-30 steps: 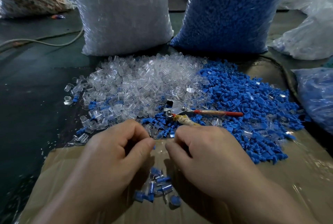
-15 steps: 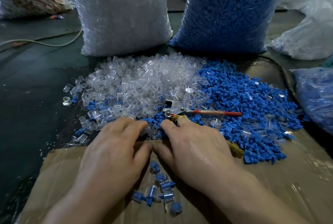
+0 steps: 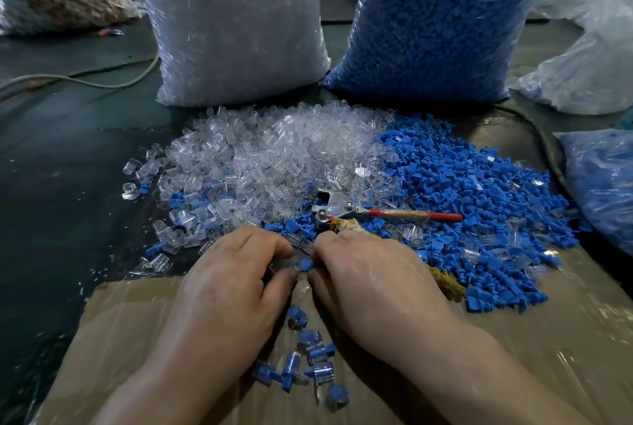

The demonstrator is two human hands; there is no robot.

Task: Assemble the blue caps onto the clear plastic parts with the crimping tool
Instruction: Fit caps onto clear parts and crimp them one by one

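Note:
A heap of clear plastic parts (image 3: 274, 157) lies beside a heap of blue caps (image 3: 479, 205). Between them rests the crimping tool (image 3: 342, 207), with one red handle and one cloth-wrapped handle that runs under my right hand. My left hand (image 3: 233, 281) and right hand (image 3: 373, 281) meet at the near edge of the heaps, fingertips together. The left pinches a clear part (image 3: 301, 246). The right pinches a blue cap (image 3: 306, 264) against it. Several assembled pieces (image 3: 308, 363) lie on the cardboard below my hands.
A taped cardboard sheet (image 3: 137, 339) covers the near floor. A big bag of clear parts (image 3: 233, 24) and a big bag of blue caps (image 3: 428, 20) stand behind the heaps. More bags (image 3: 603, 185) sit at the right. A cable (image 3: 85, 82) crosses the dark floor at left.
Both hands reached forward into the near edge of the heaps, then drew slightly back. Their fingertips now pinch a clear part and a blue cap together. The tool has not moved.

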